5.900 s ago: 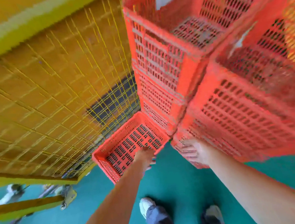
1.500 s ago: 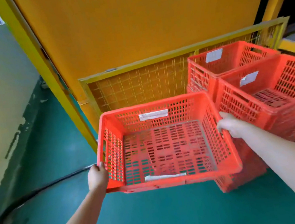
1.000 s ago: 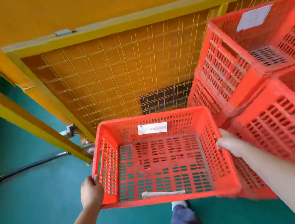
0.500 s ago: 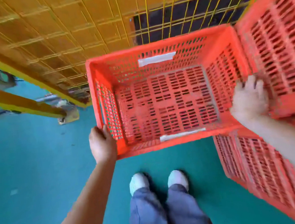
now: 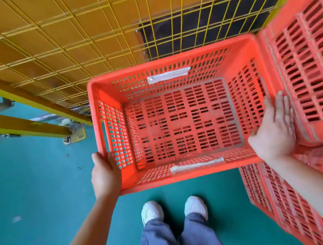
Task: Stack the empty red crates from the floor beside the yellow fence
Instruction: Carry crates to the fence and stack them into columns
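Two bare hands met one empty red crate (image 5: pixel 183 175), which sat just in front of the yellow wire-mesh fence (image 5: pixel 65 42) and hard against a stack of red crates (image 5: pixel 313 75) on its right; whether its base touched the green floor (image 5: pixel 32 189) could not be told. The left hand (image 5: pixel 106 174) gripped the crate's near left corner, its fingers (image 5: pixel 100 160) curled over the rim; the right hand (image 5: pixel 273 133) held nothing, its fingers (image 5: pixel 281 107) straight and together, laid flat along the crate's right rim, between the crate and the stack. A white label (image 5: pixel 168 75) was stuck on the crate's far inner wall; a paler strip (image 5: pixel 197 165) lay along the near one. Below the crate stood two white shoes (image 5: pixel 152 211) under blue trousers (image 5: pixel 181 242), toes pointing at it. To the left a yellow brace (image 5: pixel 14 124) slanted down from the fence to a foot plate (image 5: pixel 75 135) on the floor.
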